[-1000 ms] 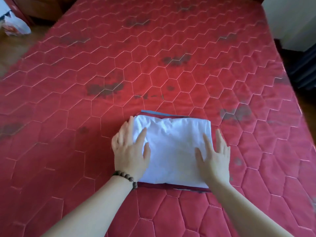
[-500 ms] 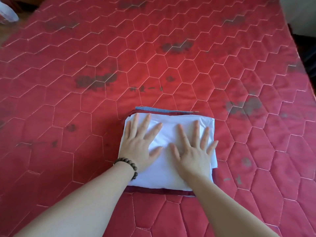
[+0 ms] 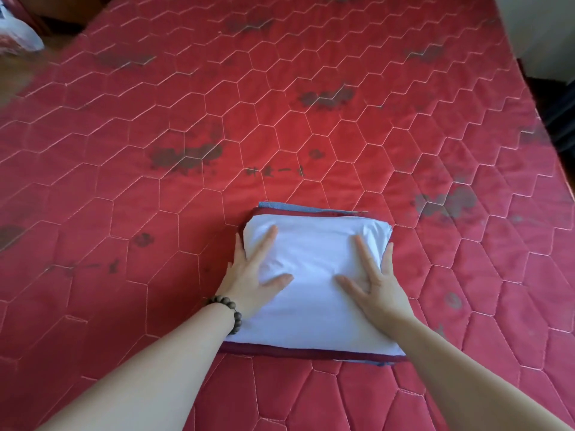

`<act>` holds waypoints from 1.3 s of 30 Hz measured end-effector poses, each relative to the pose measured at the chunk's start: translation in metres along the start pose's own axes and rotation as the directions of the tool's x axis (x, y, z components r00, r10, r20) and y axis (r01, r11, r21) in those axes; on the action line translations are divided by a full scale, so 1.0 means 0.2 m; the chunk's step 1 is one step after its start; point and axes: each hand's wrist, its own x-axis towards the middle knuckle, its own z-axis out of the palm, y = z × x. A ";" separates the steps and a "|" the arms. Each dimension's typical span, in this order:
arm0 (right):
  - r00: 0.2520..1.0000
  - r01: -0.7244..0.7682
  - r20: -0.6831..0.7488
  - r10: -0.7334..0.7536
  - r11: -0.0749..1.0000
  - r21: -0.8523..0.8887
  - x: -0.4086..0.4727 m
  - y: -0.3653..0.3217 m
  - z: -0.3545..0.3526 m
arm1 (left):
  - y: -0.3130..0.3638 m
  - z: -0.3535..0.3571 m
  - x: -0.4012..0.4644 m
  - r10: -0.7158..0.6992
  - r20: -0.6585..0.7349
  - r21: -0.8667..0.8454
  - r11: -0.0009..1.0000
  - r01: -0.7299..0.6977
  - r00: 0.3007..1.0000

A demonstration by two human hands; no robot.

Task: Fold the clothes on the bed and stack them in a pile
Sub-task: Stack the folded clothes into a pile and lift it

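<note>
The bed (image 3: 311, 135) fills almost everything I see, a red quilted cover stitched in hexagons and marked with dark patches. On it, toward six o'clock from the middle, sits the pile of clothes (image 3: 314, 349). Its top piece is a white folded garment (image 3: 314, 293), roughly square and a little puffed at its far edge. Under that a dark red folded piece (image 3: 280, 350) shows as a strip along the near edge and again at twelve o'clock, and a thin blue-grey layer (image 3: 311, 207) peeks out at the far side beneath it. My left hand (image 3: 249, 278) lies flat on the white garment at its nine o'clock side, fingers spread and pointing away from me, the outer ones over the edge. My right hand (image 3: 373, 281) lies flat at three o'clock, fingers likewise spread, grasping nothing. The two hands are apart, with bare white cloth between them. A bracelet (image 3: 230, 312) of dark round beads circles my left wrist. At ten o'clock, off the bed, lies a crumpled plastic bag (image 3: 17, 37).
</note>
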 end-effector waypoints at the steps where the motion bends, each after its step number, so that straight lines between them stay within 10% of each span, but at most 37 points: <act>1: 1.000 0.010 0.007 -0.010 1.000 0.014 0.00 0.00 0.00 | 0.00 0.00 0.00 0.000 -0.001 -0.022 1.000 0.000 1.000; 39: 0.965 -0.175 0.262 0.026 0.807 0.565 -0.52 0.02 0.12 | -0.25 -0.05 -0.39 0.064 0.215 -0.167 0.986 -0.027 0.974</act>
